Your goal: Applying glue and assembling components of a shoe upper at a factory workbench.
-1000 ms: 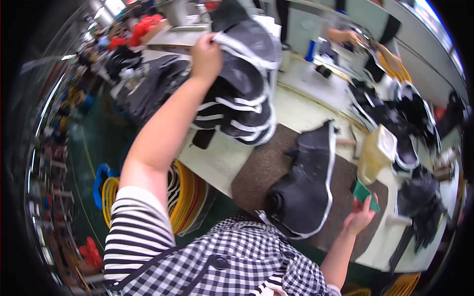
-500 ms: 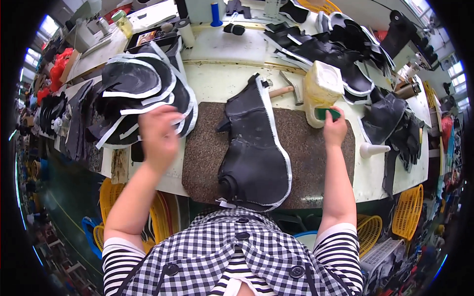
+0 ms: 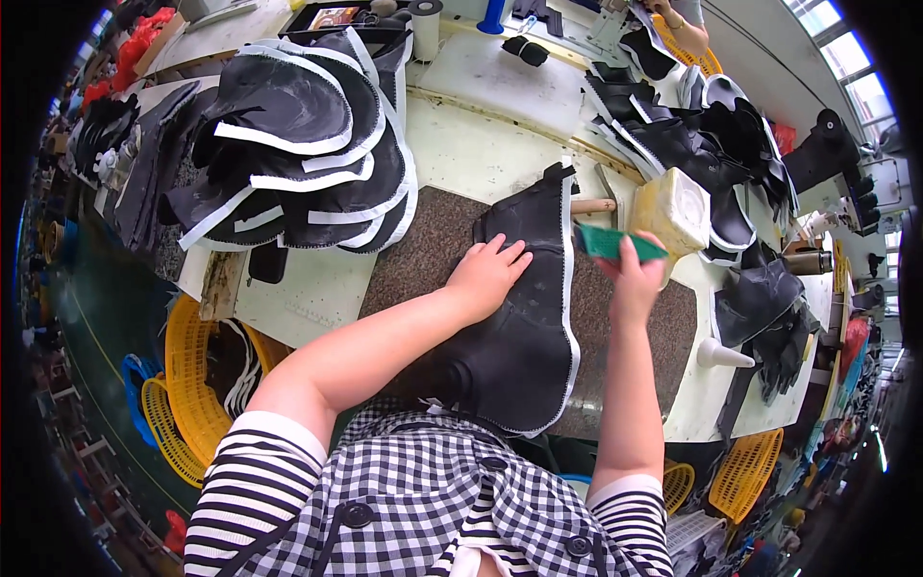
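A black boot upper with a white-edged zipper strip down its right side lies on a speckled brown board. My left hand rests flat on its upper part, fingers spread. My right hand grips a flat green plastic spreader, held just right of the zipper strip. Behind that hand stands a yellowed, glue-smeared plastic container. A hammer lies between the container and the upper, partly hidden.
Black white-edged pieces are piled at the left; more black pieces lie at the far right. A white cone lies right of the board. Yellow baskets stand below the table. Another person's arm shows at the back.
My left hand has come from beside the left pile onto the boot upper. My right hand has brought the green spreader from the container leftward toward the zipper strip. The view has shifted.
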Motion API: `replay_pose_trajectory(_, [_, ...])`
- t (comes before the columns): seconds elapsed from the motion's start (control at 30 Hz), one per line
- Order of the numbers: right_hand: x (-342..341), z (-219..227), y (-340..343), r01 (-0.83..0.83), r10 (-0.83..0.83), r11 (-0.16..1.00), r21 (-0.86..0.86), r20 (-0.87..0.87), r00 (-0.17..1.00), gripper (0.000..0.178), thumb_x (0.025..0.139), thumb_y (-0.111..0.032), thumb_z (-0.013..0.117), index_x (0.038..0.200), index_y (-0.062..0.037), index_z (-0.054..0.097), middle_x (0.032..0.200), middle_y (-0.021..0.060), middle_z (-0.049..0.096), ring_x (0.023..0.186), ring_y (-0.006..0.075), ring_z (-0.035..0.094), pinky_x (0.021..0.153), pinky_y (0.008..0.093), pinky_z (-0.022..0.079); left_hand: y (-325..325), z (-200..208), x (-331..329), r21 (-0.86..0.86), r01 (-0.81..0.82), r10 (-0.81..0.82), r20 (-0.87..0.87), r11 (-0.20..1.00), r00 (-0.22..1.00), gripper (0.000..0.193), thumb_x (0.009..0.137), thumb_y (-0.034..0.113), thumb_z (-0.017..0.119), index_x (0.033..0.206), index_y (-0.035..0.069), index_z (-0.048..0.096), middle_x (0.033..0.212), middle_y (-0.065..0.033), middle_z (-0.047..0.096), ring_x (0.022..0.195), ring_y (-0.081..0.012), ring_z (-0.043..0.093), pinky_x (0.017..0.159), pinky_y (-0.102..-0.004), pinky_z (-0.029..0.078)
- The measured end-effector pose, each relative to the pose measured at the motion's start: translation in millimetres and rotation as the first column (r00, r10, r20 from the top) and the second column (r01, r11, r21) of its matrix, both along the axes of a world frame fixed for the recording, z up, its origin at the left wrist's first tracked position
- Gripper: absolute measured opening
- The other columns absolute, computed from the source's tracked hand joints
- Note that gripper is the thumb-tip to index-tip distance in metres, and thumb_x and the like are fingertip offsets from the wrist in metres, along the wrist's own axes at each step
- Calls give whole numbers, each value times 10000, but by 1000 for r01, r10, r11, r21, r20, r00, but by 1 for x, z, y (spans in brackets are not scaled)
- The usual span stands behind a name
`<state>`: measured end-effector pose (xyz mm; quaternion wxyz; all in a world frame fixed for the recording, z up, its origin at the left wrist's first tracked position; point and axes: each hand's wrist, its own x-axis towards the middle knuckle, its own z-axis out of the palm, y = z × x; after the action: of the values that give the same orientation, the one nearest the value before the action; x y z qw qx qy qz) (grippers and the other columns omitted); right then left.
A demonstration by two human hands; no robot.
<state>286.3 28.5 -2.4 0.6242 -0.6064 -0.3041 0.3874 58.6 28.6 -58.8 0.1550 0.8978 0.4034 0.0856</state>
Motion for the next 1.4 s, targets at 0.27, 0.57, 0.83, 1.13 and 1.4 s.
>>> replay_pose_trajectory(0.27, [-27, -55, 71, -17, -54, 996, 84, 773, 632, 238, 911, -84, 569, 1132, -86, 481, 954, 183, 614, 774, 395, 619, 741, 444, 479, -2, -7, 1, 73, -7, 1, 83, 997, 997, 511, 839, 162, 651, 1319, 56, 510, 1402, -139, 465, 1275, -354, 457, 1037, -427, 396])
replay_pose_trajectory(0.57, [-55, -10, 56, -360, 498, 866, -346, 645, 580, 187, 867, -37, 598, 1038, -112, 579, 849, 202, 657, 839, 399, 641, 723, 425, 493, -8, -4, -9, -201, -214, 282, 435, 956, 855, 492, 781, 144, 730, 1185, -14, 498, 1254, -173, 469, 1160, -346, 524, 981, -382, 451])
replay_pose_trajectory(0.83, [-57, 32, 40, -714, 548, 599, -363, 836, 35, 221, 792, 62, 603, 965, -74, 593, 870, 139, 662, 806, 333, 646, 682, 399, 505, -6, -6, -10, -231, -213, 302, 479, 949, 825, 492, 750, 133, 758, 1153, -5, 511, 1233, -165, 477, 1140, -337, 533, 967, -380, 462])
replay_pose_trajectory(1.13, [-11, -9, -9, -624, 509, 768, -144, 728, 459, 203, 830, 55, 586, 977, -82, 617, 884, 116, 666, 794, 301, 660, 707, 338, 518, -5, -12, -10, -149, -177, 221, 378, 973, 899, 574, 740, 214, 782, 1200, -9, 521, 1288, -155, 464, 1201, -334, 508, 998, -386, 447])
replay_pose_trajectory(1.4, [2, -40, -39, -453, 347, 891, 38, 587, 731, 143, 884, 54, 565, 989, -37, 601, 893, 83, 648, 783, 175, 642, 728, 270, 501, -2, 14, -10, -296, -138, 200, 187, 945, 962, 829, 692, 320, 824, 1334, -18, 424, 1411, -207, 380, 1320, -338, 402, 1078, -385, 382])
